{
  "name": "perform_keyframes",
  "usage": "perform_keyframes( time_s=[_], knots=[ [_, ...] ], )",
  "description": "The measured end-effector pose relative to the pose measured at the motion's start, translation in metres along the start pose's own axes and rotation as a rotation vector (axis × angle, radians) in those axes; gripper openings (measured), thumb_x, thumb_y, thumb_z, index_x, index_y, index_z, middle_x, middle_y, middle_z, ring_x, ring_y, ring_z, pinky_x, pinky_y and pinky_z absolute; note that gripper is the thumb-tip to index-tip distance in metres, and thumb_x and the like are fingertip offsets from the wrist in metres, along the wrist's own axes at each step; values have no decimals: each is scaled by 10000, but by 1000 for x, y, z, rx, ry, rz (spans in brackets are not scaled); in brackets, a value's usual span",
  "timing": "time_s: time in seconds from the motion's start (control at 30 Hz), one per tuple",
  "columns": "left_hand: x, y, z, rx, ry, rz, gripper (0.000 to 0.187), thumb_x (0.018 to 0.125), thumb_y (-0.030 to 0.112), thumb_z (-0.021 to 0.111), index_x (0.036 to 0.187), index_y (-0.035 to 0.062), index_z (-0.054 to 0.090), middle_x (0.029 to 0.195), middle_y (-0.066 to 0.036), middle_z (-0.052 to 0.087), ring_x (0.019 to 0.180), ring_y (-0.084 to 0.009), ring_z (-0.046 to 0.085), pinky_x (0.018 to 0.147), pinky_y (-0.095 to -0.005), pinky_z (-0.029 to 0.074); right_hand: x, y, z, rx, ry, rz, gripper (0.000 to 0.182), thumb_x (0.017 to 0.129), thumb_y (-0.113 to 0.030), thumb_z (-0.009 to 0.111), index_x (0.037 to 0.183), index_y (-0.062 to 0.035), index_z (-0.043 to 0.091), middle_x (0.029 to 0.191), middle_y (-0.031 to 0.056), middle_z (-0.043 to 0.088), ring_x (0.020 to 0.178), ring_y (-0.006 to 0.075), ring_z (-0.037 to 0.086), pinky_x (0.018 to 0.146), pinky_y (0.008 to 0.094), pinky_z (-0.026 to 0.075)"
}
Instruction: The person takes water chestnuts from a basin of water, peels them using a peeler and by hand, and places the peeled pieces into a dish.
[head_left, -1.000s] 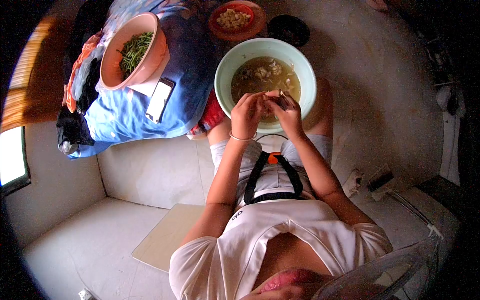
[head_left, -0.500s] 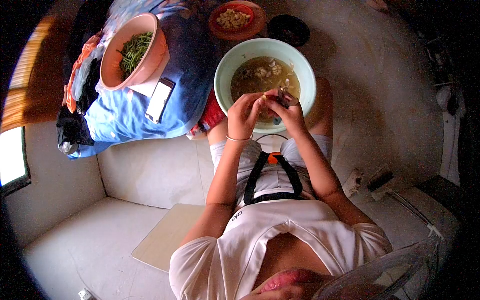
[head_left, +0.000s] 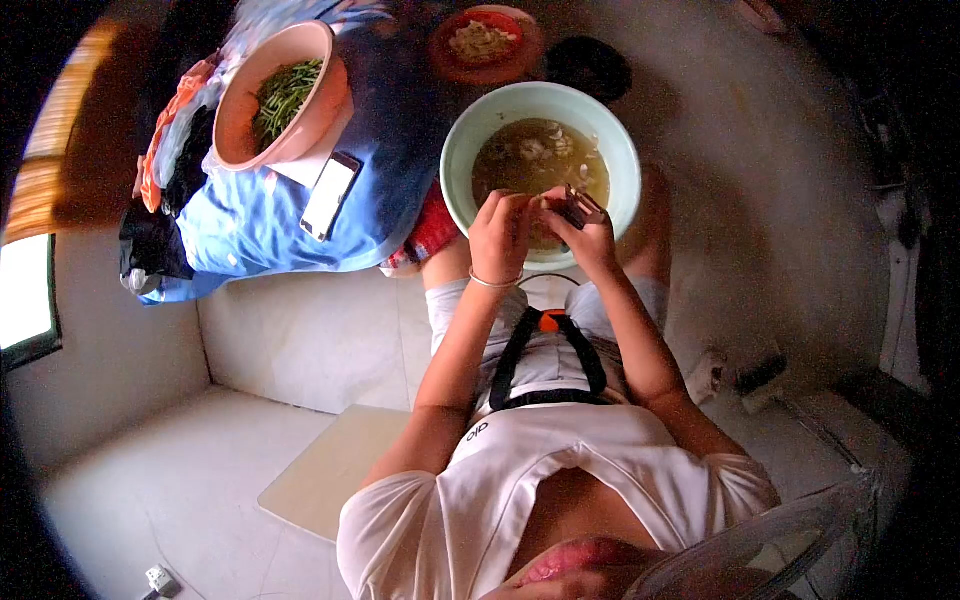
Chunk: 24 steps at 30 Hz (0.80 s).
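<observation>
Over the near rim of a pale green basin [head_left: 628,170] of cloudy water, my two hands meet. My left hand [head_left: 500,238], with a bangle at the wrist, has its fingers bent and pressed together at a small pale piece that I cannot make out. Closed around a dark object with a shiny edge, perhaps a small blade, is my right hand [head_left: 588,238]. Whitish pieces [head_left: 535,150] float in the brownish water below the hands.
A pink bowl [head_left: 228,125] of green beans [head_left: 285,100] stands on blue cloth [head_left: 240,235], beside a phone [head_left: 331,197]. Beyond the basin are a red dish [head_left: 480,38] of pale pieces and a dark round container [head_left: 588,68]. A brush [head_left: 758,372] lies at the right.
The view has shifted slightly, so the basin and bowls appear further right. My left hand has turned a little, its fingers now more curled, close to my right hand.
</observation>
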<state>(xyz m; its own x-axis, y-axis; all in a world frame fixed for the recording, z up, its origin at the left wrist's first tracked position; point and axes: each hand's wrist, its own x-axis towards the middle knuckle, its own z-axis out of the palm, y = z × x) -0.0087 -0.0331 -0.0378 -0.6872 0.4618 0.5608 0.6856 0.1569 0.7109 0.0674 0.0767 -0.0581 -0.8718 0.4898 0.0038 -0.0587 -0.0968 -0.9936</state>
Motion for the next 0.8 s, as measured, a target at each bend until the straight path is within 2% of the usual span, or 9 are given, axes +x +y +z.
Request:
perform_keyframes(
  time_s=[0.13,0.23,0.37,0.47,0.53,0.57,0.73,0.77,0.8],
  knots=[
    [-3,-3,-1,33,-76,13,188,660,19,590,828,14,506,765,-139,499,692,-312,519,583,-356,433,0,4,0,-46,57,-24,149,778,-124,583,887,-23,573,816,19,586,785,102,534,739,237,417],
    [-2,-10,5,57,-48,48,152,670,10,578,792,15,487,728,-135,474,662,-319,499,562,-364,421,0,-2,-4,24,54,56,185,797,-173,567,900,-20,554,738,41,577,582,73,516,517,205,411],
    [-5,-29,13,106,-71,64,135,686,9,568,791,12,484,737,-141,480,666,-323,497,570,-371,420,1,-16,0,249,122,77,198,807,-209,547,831,-12,538,640,42,539,479,87,474,414,219,354],
    [-6,-53,17,89,-143,-150,108,712,24,563,803,34,505,752,-149,517,688,-330,509,605,-372,427,5,-14,-10,382,168,148,248,792,-241,562,830,2,529,626,50,524,471,89,458,407,208,322],
    [-1,-67,15,1,-86,-217,91,726,36,574,801,41,522,750,-134,555,691,-286,550,609,-329,444,8,-11,-17,398,177,94,246,787,-239,567,833,0,533,626,54,525,465,89,449,407,208,320],
    [10,-69,9,-130,-82,-276,123,713,9,591,826,33,549,766,-73,611,711,-167,583,638,-274,467,10,-4,-23,408,185,109,242,784,-235,571,837,-2,535,633,54,531,465,88,448,406,207,320],
    [61,-42,-9,-458,160,-329,89,794,85,570,790,-4,567,701,-48,596,543,-82,521,499,-191,426,12,0,-40,426,216,105,212,767,-219,596,809,-19,541,660,53,554,475,79,464,398,206,318],
    [64,-34,-8,-602,133,-462,87,784,94,591,774,10,574,683,-27,588,572,-57,514,515,-178,414,14,0,-42,426,220,102,212,767,-219,596,809,-19,541,660,53,554,475,79,464,398,206,318],
    [59,-52,9,-371,-9,-516,165,808,165,560,760,10,590,685,-51,597,591,-90,526,551,-219,434,16,0,-44,404,218,90,216,779,-233,573,814,-25,527,652,45,530,476,79,447,405,204,306]
  ],
)
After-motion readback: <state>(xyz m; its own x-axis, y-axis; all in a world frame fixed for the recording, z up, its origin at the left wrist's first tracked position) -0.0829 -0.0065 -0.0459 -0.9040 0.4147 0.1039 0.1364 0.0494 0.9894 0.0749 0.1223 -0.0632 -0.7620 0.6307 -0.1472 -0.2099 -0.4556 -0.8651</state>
